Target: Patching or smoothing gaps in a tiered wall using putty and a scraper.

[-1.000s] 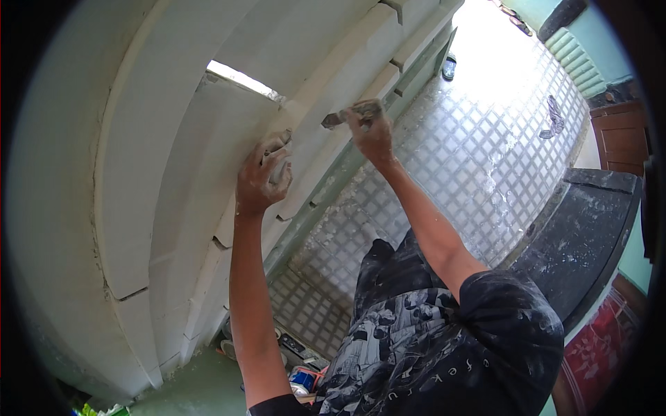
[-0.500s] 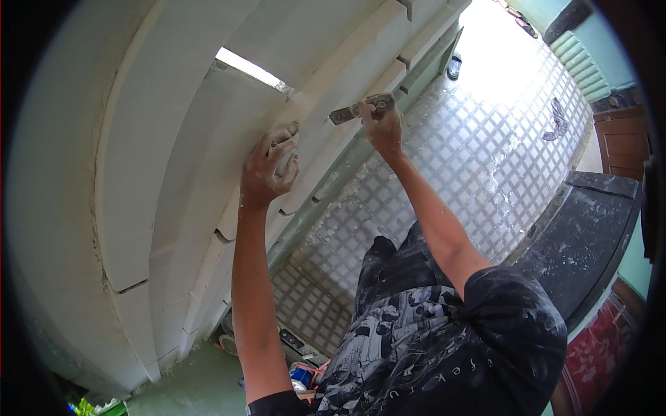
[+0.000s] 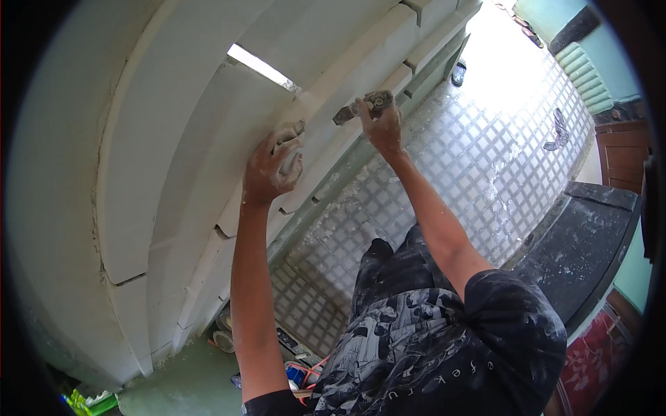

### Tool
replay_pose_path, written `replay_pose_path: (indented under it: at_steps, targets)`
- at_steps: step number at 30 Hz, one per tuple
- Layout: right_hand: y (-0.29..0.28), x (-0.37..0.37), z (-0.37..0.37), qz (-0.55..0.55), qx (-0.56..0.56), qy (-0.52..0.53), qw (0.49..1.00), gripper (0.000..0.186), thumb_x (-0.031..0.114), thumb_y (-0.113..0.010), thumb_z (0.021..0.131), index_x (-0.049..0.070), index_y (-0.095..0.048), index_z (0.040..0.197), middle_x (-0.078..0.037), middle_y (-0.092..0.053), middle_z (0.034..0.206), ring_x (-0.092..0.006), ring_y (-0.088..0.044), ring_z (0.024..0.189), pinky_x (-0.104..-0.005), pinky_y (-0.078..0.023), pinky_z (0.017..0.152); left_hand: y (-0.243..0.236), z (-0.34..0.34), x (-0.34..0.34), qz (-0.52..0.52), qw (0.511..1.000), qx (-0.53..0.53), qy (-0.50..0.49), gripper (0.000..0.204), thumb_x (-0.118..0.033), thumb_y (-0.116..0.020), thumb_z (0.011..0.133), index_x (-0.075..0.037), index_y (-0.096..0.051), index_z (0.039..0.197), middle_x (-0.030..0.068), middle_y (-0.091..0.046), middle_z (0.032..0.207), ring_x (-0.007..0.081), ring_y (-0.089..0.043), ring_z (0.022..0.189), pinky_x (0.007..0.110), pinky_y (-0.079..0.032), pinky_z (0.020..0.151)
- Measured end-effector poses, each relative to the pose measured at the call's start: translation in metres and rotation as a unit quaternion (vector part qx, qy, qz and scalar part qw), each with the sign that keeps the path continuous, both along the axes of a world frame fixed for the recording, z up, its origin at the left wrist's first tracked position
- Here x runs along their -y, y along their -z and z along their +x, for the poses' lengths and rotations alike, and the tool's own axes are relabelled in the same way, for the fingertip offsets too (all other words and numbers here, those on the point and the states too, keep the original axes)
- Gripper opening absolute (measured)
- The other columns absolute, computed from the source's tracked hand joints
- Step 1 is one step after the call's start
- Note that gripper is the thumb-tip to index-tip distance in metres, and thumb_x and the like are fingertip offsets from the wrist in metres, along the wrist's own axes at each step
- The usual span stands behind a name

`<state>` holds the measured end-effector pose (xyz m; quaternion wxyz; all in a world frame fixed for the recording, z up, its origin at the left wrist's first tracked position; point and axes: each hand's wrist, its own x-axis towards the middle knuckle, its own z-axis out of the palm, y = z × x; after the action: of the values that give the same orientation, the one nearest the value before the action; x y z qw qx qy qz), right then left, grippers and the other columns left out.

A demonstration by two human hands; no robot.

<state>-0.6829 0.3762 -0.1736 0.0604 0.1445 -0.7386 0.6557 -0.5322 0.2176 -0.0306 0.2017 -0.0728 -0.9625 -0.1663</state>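
The left hand (image 3: 268,173) is up against a broad, pale off-white panel of long, stepped boards (image 3: 187,132), its fingers bent and partly spread around a dusty, whitish-grey piece (image 3: 290,159) that sits between the thumb and the curled fingers; the exact form of that piece is mostly hidden by the hand. The right hand (image 3: 384,130) is to the right and a little higher, its fingers and thumb closed in a pinch on a flat, dust-coated grey tool (image 3: 379,101) with a round fitting on its body. The tool's narrow end points left, over the raised white ledge of the panel, and whether it touches the surface I cannot tell. Above the left hand, a thin, bright, slanted slot (image 3: 262,67) opens in the panel. Both bare forearms rise from the lower part of the view, below them a black short-sleeved shirt with a grey print (image 3: 395,340), dusted white. To the right of the panel runs a grey tiled floor with a pale lattice pattern (image 3: 472,166), with a dark sandal (image 3: 458,73) near the panel's far end and a crumpled, dark purplish cloth (image 3: 557,132) farther right. A black, white-specked bench top (image 3: 579,232) stands at the right, beneath a brown wooden panelled door (image 3: 624,156).
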Motion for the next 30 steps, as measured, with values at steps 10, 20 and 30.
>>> replay_pose_path:
  at_steps: [10,20,30]
  targets:
    - [-0.006,-0.003,0.006,-0.054,0.010,0.007,0.998,0.020,0.019,-0.073,0.082,0.005,-0.058,0.086,-0.007,-0.063,0.066,-0.0218,-0.064,0.057,-0.0345,-0.050,0.057,-0.004,-0.004,-0.005,0.006,1.000,-0.011,0.020,0.034,-0.002,-0.067,0.070,-0.011,-0.059,0.102,0.0095,-0.060,0.108,0.0312,-0.062,0.096,0.039,-0.052,0.080]
    - [-0.015,-0.005,0.003,-0.043,-0.006,-0.050,0.998,0.021,0.017,-0.072,0.083,0.005,-0.057,0.092,-0.006,-0.062,0.070,-0.0204,-0.063,0.058,-0.0325,-0.051,0.057,-0.001,-0.001,-0.002,0.000,1.000,-0.009,0.011,0.029,-0.002,-0.067,0.071,-0.011,-0.061,0.098,0.0115,-0.059,0.106,0.0335,-0.063,0.094,0.043,-0.053,0.077]
    - [-0.007,-0.008,0.002,-0.097,0.066,-0.039,0.992,0.020,0.015,-0.072,0.083,0.001,-0.060,0.091,-0.009,-0.068,0.073,-0.0204,-0.069,0.065,-0.0327,-0.053,0.061,0.000,0.002,-0.004,-0.007,1.000,-0.007,0.002,0.030,-0.001,-0.067,0.070,-0.009,-0.061,0.098,0.0118,-0.060,0.106,0.0331,-0.062,0.095,0.041,-0.053,0.079]
